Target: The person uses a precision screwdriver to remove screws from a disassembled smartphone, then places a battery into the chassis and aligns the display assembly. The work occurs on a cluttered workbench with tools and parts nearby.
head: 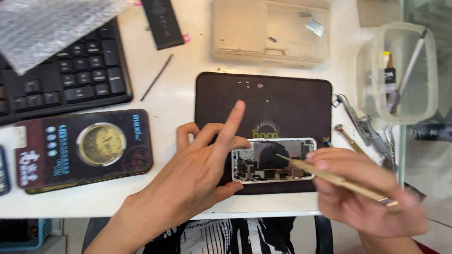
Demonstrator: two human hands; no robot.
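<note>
keyboard (pixel 70 70): black, far left of the desk, bubble wrap (pixel 42 23) lying over its top corner.
flat box (pixel 84 149): dark retail-style pack with a round gold window, just below the keyboard.
battery (pixel 162 21): slim black cell with a pink tab, lying loose at the top edge; thin black rod (pixel 157 77) just below it.
left hand (pixel 202 164): resting on the mat, thumb and middle fingers braced against the phone's left end, index finger lifted and pointing up. steadying it, not gripping.
phone (pixel 273 160): opened, white frame, boards and shields exposed, lying flat at the front of the dark work mat (pixel 263 103).
progress: screen side is off and the internals are bare (battery bay looks empty, hard to be sure through the blur). judging by that, teardown is well in; parts are not yet back in and the case is not closed.
right hand (pixel 362 193): closed around a brass-coloured tool (pixel 329 175), tip down on the phone's middle.
loose screws (pixel 249 84): a few small specks at the mat's top.
parts case (pixel 270 30): beige, clear lid, above the mat.
tub (pixel 398 70): clear plastic, tools standing in it, far right; tweezers (pixel 360 124) and a screwdriver (pixel 348 138) beside it.
surface: white desk (pixel 179 99), cluttered; glass edge at right.
room: floor and a blue basket (pixel 26 230) below the desk front.
</note>
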